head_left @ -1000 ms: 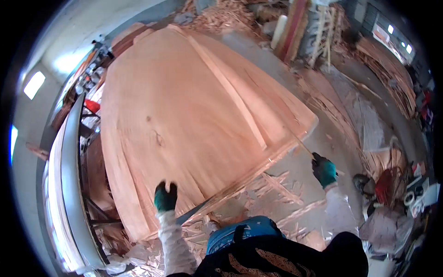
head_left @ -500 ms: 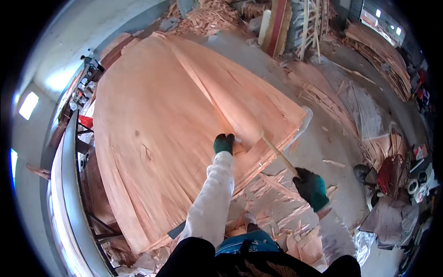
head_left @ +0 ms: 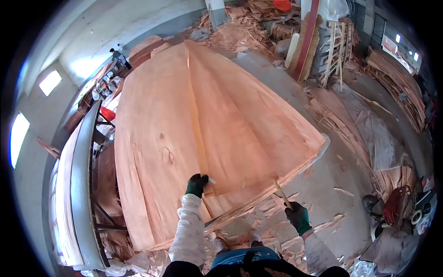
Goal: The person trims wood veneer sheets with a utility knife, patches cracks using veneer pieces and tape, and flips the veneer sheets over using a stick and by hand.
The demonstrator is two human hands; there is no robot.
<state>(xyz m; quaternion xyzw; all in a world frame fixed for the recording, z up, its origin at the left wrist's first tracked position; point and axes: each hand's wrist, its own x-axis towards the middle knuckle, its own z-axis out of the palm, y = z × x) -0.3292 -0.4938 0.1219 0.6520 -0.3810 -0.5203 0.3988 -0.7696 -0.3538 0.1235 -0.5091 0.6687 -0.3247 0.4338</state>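
A large stack of thin reddish wood veneer sheets (head_left: 152, 111) lies in front of me, with a long ridge or overlapping edge running down its top sheet. My left hand (head_left: 197, 184), in a dark green and black glove, is closed at the near part of that ridge. A small whitish flat piece (head_left: 212, 180) sticks out beside its fingers; its kind is unclear. My right hand (head_left: 299, 217), gloved alike, grips a thin wooden stick (head_left: 282, 194). The stick's far end reaches the near right edge of the stack.
Veneer scraps (head_left: 318, 225) litter the floor around my feet. A long pale panel on a dark frame (head_left: 85, 184) stands at the left. Plastic sheeting (head_left: 376, 134) and more veneer lie to the right. A person (head_left: 121, 58) stands far back left.
The view has shifted. Both hands have come nearer my body and leftward over the stack. The veneer flap right of the ridge now lies more spread out, and the stick has drawn back to the edge.
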